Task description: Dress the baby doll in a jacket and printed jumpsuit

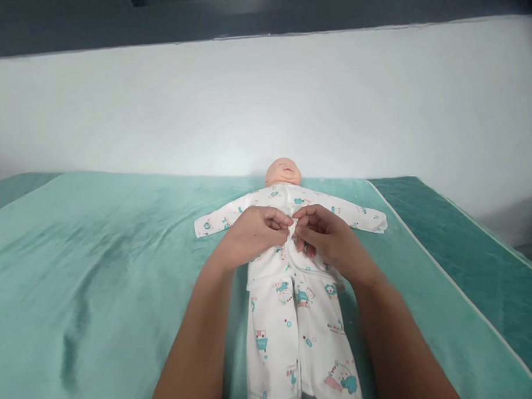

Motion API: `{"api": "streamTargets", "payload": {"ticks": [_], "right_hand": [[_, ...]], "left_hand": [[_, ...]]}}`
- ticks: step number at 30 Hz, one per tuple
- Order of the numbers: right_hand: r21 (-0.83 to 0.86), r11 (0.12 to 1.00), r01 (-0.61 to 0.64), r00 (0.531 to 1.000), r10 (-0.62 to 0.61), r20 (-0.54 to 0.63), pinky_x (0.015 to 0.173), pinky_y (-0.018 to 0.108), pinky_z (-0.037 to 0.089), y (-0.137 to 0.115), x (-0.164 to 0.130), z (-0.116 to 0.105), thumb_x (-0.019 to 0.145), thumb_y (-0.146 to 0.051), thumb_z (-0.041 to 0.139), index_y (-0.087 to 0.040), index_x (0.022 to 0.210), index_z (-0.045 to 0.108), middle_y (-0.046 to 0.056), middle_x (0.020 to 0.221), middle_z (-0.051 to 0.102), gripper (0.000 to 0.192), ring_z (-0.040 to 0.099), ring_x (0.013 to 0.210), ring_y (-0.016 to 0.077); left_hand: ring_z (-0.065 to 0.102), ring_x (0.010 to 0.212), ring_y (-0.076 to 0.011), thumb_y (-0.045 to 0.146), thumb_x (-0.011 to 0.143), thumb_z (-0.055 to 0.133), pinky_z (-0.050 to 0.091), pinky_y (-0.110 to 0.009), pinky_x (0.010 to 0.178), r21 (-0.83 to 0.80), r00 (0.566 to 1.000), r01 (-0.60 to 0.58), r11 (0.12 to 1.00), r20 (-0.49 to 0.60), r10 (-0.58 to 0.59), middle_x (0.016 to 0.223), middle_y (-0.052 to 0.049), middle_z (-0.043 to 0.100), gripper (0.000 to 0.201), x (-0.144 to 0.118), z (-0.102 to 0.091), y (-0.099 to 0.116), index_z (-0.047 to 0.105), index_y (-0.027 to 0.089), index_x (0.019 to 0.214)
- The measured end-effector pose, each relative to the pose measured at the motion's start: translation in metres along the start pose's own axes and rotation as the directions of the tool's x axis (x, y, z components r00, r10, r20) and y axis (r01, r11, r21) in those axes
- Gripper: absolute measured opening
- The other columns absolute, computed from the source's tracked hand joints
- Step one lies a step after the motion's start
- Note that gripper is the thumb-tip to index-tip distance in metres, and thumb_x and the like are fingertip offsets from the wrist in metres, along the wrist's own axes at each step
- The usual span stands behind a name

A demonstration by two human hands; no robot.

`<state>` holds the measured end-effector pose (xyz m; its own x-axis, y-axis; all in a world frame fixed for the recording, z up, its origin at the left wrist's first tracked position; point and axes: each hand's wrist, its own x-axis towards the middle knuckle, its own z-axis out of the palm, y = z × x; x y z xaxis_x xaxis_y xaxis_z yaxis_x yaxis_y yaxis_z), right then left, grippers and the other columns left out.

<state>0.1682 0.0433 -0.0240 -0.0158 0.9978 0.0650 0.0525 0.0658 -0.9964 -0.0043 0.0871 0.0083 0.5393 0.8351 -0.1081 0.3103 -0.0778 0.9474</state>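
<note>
A teal blanket (98, 275) with a soft, velvety nap covers a wide, flat bed, creased in shallow folds to the left of the doll, and a second, darker teal mattress (468, 245) with a pale piped edge lies to the doll's right; behind the doll's head rises a plain white wall (262, 100), topped by a dark band. The baby doll (283, 172) lies on its back in the middle of the blanket, smooth plastic head toward the wall, sleeves spread out to both sides. It wears a white cotton top (268, 263) and matching trousers (297, 344), both printed with small teal and pink animals. Both hands meet over the doll's chest: the left hand (254, 232) is curled nearly closed, fingertips pinching the top's front edge, and the right hand (326, 235) is likewise curled, thumb and fingers gripping the fabric just beside it, the two hands almost touching.
</note>
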Motion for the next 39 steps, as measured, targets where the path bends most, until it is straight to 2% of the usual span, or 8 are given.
{"api": "streamTargets", "payload": {"ticks": [5,13,20,29,32,39], "right_hand": [[0.002,1.0,-0.002,1.0,0.002,-0.012,0.046,0.02,0.043,-0.0002,-0.0002,0.0008,0.082,-0.026,0.06,-0.02,0.095,0.056,-0.004,0.063,0.062,0.015,0.054,0.053,0.0093],[0.001,1.0,-0.008,1.0,0.008,-0.018,0.049,0.021,0.045,0.0029,0.0007,-0.0006,0.082,-0.027,0.062,-0.019,0.097,0.058,-0.002,0.064,0.064,0.018,0.059,0.059,0.0117],[-0.016,1.0,-0.025,0.999,0.024,-0.029,0.049,0.022,0.046,0.0016,0.0012,0.0003,0.081,-0.026,0.062,-0.02,0.096,0.058,-0.003,0.063,0.065,0.017,0.057,0.055,0.0105],[0.026,1.0,-0.004,1.0,0.004,-0.025,0.048,0.021,0.045,0.0028,0.0006,0.0007,0.081,-0.026,0.063,-0.019,0.096,0.058,-0.001,0.069,0.066,0.017,0.06,0.059,0.011],[0.042,0.999,-0.01,1.0,0.011,-0.021,0.048,0.021,0.046,0.0024,0.001,0.0009,0.081,-0.027,0.064,-0.02,0.095,0.057,-0.001,0.07,0.066,0.017,0.061,0.059,0.0112],[0.039,0.999,-0.011,1.0,0.012,-0.014,0.049,0.021,0.046,0.0034,0.0014,0.0007,0.083,-0.029,0.064,-0.021,0.095,0.057,-0.002,0.069,0.064,0.016,0.06,0.059,0.011]], "left_hand": [[0.055,0.061,-0.0114,0.019,0.067,0.062,0.037,-0.023,0.052,-0.014,1.0,0.004,1.0,-0.014,-0.004,0.076,-0.001,0.068,0.022,0.0012,0.0003,-0.0014,0.071,0.02,0.087],[0.058,0.065,-0.0132,0.025,0.073,0.059,0.039,-0.023,0.054,0.077,0.999,-0.019,0.997,0.037,0.016,0.075,-0.002,0.068,0.016,-0.0039,-0.0018,0.0076,0.07,0.019,0.082],[0.059,0.067,-0.0136,0.026,0.073,0.059,0.041,-0.024,0.057,0.136,1.0,-0.013,0.991,-0.004,0.013,0.076,-0.001,0.068,0.014,-0.003,0.0009,0.0072,0.068,0.019,0.08],[0.059,0.066,-0.0139,0.021,0.068,0.06,0.041,-0.023,0.054,0.115,0.999,-0.007,0.993,-0.038,0.012,0.078,-0.002,0.068,0.016,-0.0043,0.0008,0.0062,0.068,0.019,0.082],[0.056,0.065,-0.0118,0.022,0.069,0.061,0.039,-0.022,0.053,0.104,0.999,0.009,0.995,-0.05,-0.004,0.081,-0.001,0.067,0.017,-0.0018,0.0001,0.0028,0.067,0.019,0.084],[0.044,0.057,-0.0077,0.023,0.07,0.06,0.031,-0.022,0.049,0.071,0.999,0.027,0.997,-0.047,-0.024,0.073,0.002,0.061,0.012,-0.0007,-0.0002,0.0018,0.065,0.02,0.08]]}}
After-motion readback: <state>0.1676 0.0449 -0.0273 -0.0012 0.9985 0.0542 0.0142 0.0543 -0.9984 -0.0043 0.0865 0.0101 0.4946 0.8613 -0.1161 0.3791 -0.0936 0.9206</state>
